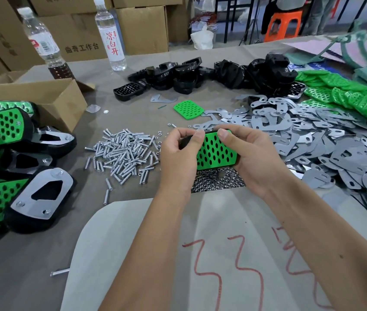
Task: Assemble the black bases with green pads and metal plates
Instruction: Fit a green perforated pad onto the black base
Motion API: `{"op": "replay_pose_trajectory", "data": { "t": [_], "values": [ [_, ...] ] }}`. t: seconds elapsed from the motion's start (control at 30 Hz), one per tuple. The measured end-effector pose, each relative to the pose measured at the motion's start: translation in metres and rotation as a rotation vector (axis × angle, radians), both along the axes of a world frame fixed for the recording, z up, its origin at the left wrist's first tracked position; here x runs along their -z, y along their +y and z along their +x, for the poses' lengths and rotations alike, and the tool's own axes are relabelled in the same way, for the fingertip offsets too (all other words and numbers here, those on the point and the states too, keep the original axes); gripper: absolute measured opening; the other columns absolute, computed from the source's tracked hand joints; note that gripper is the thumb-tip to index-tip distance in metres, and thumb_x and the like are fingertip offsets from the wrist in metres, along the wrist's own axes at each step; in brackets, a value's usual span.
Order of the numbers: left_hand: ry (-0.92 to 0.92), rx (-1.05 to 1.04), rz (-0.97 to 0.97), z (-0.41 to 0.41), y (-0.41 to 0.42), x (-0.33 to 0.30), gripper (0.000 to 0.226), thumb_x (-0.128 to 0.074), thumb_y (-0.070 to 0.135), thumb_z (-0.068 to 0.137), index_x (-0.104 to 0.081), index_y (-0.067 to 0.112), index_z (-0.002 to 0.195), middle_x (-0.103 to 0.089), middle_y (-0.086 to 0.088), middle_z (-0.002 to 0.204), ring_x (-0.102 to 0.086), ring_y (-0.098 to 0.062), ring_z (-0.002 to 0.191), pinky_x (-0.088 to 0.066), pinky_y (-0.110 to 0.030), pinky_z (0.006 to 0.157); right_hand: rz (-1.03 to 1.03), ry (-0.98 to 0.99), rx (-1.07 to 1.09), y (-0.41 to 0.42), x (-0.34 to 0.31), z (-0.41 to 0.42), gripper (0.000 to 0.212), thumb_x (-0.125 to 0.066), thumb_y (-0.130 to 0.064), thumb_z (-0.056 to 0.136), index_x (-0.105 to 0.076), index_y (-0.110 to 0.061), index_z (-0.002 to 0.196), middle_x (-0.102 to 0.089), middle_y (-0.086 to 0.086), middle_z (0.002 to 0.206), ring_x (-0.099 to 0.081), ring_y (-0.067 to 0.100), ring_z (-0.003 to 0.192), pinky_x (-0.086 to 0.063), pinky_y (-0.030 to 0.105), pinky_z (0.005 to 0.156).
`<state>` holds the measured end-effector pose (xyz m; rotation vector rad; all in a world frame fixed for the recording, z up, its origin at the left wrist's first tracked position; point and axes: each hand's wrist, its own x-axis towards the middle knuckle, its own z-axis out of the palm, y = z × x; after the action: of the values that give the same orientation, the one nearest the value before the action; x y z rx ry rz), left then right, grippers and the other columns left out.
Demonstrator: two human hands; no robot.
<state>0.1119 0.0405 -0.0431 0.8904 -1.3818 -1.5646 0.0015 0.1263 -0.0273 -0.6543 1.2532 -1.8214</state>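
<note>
2 plastic bottles (pixel 110 34) stand at the table's (pixel 32 265) far left edge before stacked cardboard boxes (pixel 142 25), an open carton (pixel 43 102) sits nearer, and an orange stool (pixel 282 24) shows beyond, perhaps with someone seated.

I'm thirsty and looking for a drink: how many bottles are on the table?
2, both at the far left edge by the cardboard boxes: a bottle with dark liquid on the left, a white-labelled bottle just right of it.
</note>
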Motion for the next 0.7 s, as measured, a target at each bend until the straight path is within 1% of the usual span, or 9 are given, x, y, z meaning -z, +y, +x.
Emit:
{"op": "replay_pose_trajectory", "data": {
  "t": [0.07, 0.13, 0.17, 0.27, 0.33, 0.43, 0.5, 0.6, 0.7],
  "values": [
    [-0.009, -0.037, 0.013, -0.002, 0.0, 0.001, 0.015, -0.074, 0.026, 0.094, -0.066, 0.024, 0.081, -0.063, 0.015, 0.069, -0.058, -0.007, 0.069, -0.05, -0.028, 0.065, 0.022, 0.039, 0.034, -0.001, 0.001, 0.001, 0.02, -0.067, -0.01, 0.096, -0.07, 0.001, 0.113, -0.072, 0.017, 0.095, -0.069, 0.028, 0.081, -0.054, 0.026, 0.052],
    [-0.003, -0.062, 0.012, -0.003, 0.0, 0.0, 0.018, -0.077, 0.025, 0.092, -0.066, 0.025, 0.078, -0.062, 0.008, 0.073, -0.057, -0.011, 0.072, -0.049, -0.035, 0.069, 0.048, 0.085, 0.052, -0.001, 0.003, 0.001, 0.019, -0.069, -0.012, 0.096, -0.072, -0.001, 0.111, -0.072, 0.019, 0.098, -0.068, 0.031, 0.087, -0.053, 0.031, 0.055],
    [0.001, -0.076, 0.0, -0.003, 0.001, 0.0, 0.018, -0.078, 0.023, 0.091, -0.066, 0.025, 0.077, -0.062, 0.006, 0.074, -0.057, -0.013, 0.073, -0.05, -0.037, 0.07, 0.058, 0.103, 0.05, -0.001, 0.004, 0.001, 0.018, -0.069, -0.012, 0.096, -0.072, -0.002, 0.111, -0.072, 0.021, 0.1, -0.067, 0.033, 0.087, -0.052, 0.033, 0.056],
    [-0.011, -0.086, -0.024, -0.001, 0.001, -0.003, 0.015, -0.08, 0.021, 0.089, -0.069, 0.023, 0.079, -0.064, 0.007, 0.072, -0.06, -0.012, 0.073, -0.053, -0.041, 0.071, 0.067, 0.121, 0.03, -0.001, 0.005, 0.0, 0.021, -0.07, -0.012, 0.095, -0.071, -0.002, 0.113, -0.07, 0.023, 0.101, -0.066, 0.035, 0.085, -0.049, 0.036, 0.055],
    [0.011, -0.026, 0.065, 0.002, 0.0, -0.006, 0.01, -0.08, 0.021, 0.09, -0.073, 0.019, 0.083, -0.07, 0.003, 0.077, -0.066, -0.018, 0.078, -0.058, -0.048, 0.074, 0.046, 0.105, 0.002, 0.0, 0.005, -0.001, 0.029, -0.072, -0.016, 0.09, -0.07, 0.0, 0.114, -0.068, 0.024, 0.102, -0.064, 0.035, 0.083, -0.049, 0.036, 0.053],
    [0.066, 0.066, 0.179, 0.007, 0.001, -0.009, 0.01, -0.078, 0.025, 0.09, -0.075, 0.016, 0.088, -0.075, -0.003, 0.085, -0.071, -0.025, 0.083, -0.058, -0.046, 0.072, 0.003, 0.066, -0.057, 0.003, 0.003, -0.005, 0.042, -0.073, -0.023, 0.081, -0.069, -0.001, 0.117, -0.066, 0.024, 0.107, -0.063, 0.035, 0.086, -0.049, 0.036, 0.052],
    [0.086, 0.102, 0.206, 0.009, 0.002, -0.011, 0.014, -0.078, 0.027, 0.089, -0.075, 0.013, 0.09, -0.076, -0.007, 0.089, -0.073, -0.026, 0.082, -0.061, -0.045, 0.068, -0.013, 0.042, -0.085, 0.004, 0.003, -0.006, 0.042, -0.072, -0.023, 0.082, -0.069, -0.001, 0.118, -0.065, 0.024, 0.109, -0.063, 0.035, 0.088, -0.05, 0.037, 0.052],
    [0.097, 0.138, 0.232, 0.01, 0.003, -0.011, 0.028, -0.079, 0.029, 0.086, -0.074, 0.006, 0.1, -0.077, -0.013, 0.095, -0.076, -0.027, 0.082, -0.065, -0.05, 0.067, -0.018, 0.031, -0.096, 0.005, 0.004, -0.009, 0.038, -0.072, -0.023, 0.081, -0.071, -0.004, 0.114, -0.065, 0.024, 0.109, -0.064, 0.035, 0.088, -0.05, 0.04, 0.054],
    [0.13, 0.163, 0.247, 0.011, 0.002, -0.011, 0.038, -0.08, 0.033, 0.078, -0.073, 0.003, 0.101, -0.077, -0.013, 0.093, -0.077, -0.026, 0.078, -0.061, -0.039, 0.059, -0.028, 0.028, -0.102, 0.006, 0.004, -0.008, 0.037, -0.073, -0.025, 0.08, -0.072, -0.007, 0.112, -0.064, 0.023, 0.109, -0.064, 0.034, 0.086, -0.05, 0.04, 0.055]
  ]
}}
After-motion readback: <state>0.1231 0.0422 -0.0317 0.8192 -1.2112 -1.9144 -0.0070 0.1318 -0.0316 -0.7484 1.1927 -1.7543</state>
